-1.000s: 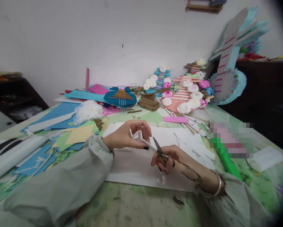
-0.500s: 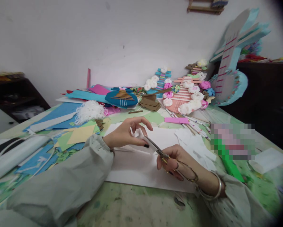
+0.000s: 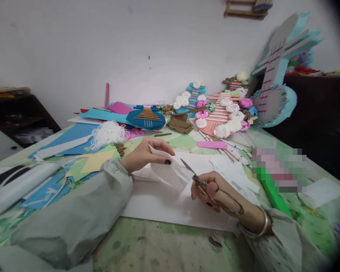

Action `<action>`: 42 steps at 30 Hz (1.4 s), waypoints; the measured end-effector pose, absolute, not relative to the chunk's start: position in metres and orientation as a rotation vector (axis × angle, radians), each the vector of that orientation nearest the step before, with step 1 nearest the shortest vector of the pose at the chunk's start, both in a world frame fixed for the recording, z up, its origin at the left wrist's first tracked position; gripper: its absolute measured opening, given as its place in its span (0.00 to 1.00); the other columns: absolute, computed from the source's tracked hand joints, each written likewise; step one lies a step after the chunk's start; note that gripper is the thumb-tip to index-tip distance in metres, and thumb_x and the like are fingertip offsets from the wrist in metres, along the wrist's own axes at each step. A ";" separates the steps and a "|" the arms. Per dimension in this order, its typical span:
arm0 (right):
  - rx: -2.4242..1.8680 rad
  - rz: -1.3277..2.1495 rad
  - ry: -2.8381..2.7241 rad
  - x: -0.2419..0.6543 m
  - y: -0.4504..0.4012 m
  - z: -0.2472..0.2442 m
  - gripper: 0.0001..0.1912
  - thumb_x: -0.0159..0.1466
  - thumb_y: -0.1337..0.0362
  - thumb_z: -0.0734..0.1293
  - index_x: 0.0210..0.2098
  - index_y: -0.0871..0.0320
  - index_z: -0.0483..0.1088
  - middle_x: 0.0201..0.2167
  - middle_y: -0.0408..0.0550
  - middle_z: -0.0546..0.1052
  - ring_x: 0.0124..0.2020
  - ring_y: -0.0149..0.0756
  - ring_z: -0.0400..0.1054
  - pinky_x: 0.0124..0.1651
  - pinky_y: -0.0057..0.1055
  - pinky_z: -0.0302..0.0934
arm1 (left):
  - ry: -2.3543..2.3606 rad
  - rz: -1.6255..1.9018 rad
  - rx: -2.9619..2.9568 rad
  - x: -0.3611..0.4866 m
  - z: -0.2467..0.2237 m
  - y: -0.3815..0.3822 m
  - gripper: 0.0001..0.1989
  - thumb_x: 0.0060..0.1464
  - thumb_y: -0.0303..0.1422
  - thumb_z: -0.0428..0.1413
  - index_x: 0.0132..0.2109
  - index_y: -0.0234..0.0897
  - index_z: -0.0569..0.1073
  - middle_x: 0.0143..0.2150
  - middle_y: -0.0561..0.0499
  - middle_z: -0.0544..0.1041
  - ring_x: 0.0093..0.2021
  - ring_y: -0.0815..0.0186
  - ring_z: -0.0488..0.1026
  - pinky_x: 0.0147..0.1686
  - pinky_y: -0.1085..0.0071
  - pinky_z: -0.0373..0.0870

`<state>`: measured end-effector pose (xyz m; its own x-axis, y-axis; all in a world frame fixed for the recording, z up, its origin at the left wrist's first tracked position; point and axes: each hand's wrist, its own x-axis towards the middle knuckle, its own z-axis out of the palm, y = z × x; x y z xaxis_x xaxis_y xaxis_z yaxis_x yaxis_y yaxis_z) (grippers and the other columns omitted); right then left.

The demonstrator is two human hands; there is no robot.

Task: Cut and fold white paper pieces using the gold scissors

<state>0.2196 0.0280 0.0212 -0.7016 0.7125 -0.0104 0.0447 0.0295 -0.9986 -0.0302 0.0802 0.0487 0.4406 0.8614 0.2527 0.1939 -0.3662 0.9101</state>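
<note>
Pinched between the thumb and fingers of my left hand [image 3: 147,155] is white paper [image 3: 170,175], lifted and curving down toward the sheet below. My right hand [image 3: 212,189] grips a pair of scissors [image 3: 196,177] with gold-coloured handles, its fingers around the loops. The blades point up and left, just right of the lifted paper and apart from it. Beneath both hands a large white sheet [image 3: 158,209] lies flat on the table.
Cut paper strips [image 3: 243,181] lie to the right, near striped sticks [image 3: 226,145] and a pink strip [image 3: 211,144]. Coloured paper scraps [image 3: 90,162] and a heap of white string [image 3: 109,134] are at left. Decorated paper instruments [image 3: 216,117] stand along the wall.
My left hand has drawn slightly left and now holds the paper by its raised edge. The scissors have moved a little down and right, away from the paper.
</note>
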 end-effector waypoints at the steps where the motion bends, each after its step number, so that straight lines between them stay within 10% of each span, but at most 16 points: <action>1: -0.742 1.720 -1.815 0.220 0.028 0.020 0.34 0.53 0.35 0.61 0.28 0.65 0.70 0.11 0.36 0.57 0.10 0.21 0.48 0.12 0.21 0.42 | 0.912 0.968 1.836 -0.031 0.049 0.080 0.14 0.40 0.35 0.66 0.36 0.33 0.78 0.33 0.48 0.78 0.32 0.68 0.74 0.29 0.76 0.70; 42: -0.629 1.806 -1.837 0.218 0.028 0.017 0.31 0.53 0.38 0.64 0.39 0.60 0.58 0.19 0.38 0.65 0.16 0.24 0.57 0.18 0.23 0.50 | 0.741 0.846 1.736 -0.014 0.056 0.067 0.12 0.41 0.29 0.66 0.35 0.30 0.76 0.31 0.46 0.80 0.33 0.61 0.79 0.30 0.74 0.76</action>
